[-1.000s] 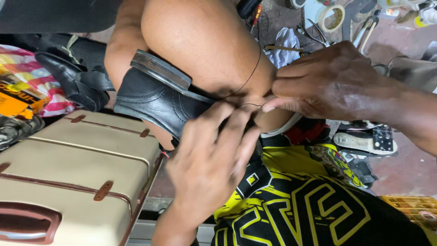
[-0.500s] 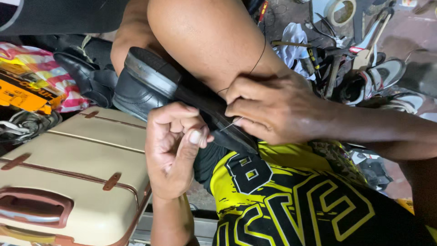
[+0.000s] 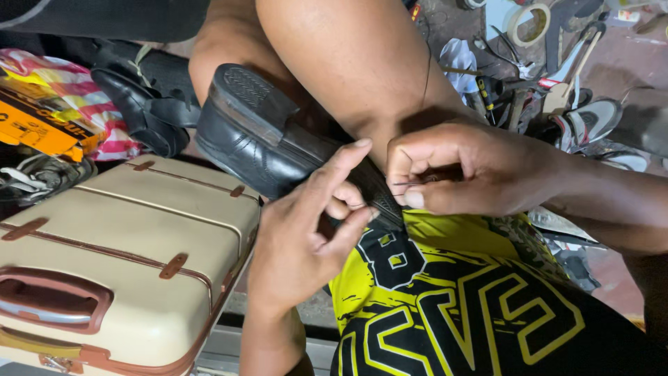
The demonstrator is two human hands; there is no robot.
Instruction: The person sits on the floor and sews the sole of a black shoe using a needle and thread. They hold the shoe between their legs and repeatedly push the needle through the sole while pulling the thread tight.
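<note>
I judged the right hand [image 3: 473, 170], pinching a thin needle [image 3: 410, 184], should push squarely into the black leather heeled shoe [image 3: 278, 143] while the left hand [image 3: 313, 230], at seven o'clock of it, gripped the sole edge.

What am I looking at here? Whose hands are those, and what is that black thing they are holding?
The picture comes from a camera worn on a person's head, looking down at their own two bare hands. The black thing is a black leather shoe with a chunky heel, resting on its side against the person's bare knee. The left hand is at the shoe's sole edge, one finger stretched out. The right hand pinches something thin, like a needle or thread, at the same edge. To the left sits a cream suitcase with brown straps. Behind, on the floor, lie other shoes and a roll of tape.
</note>
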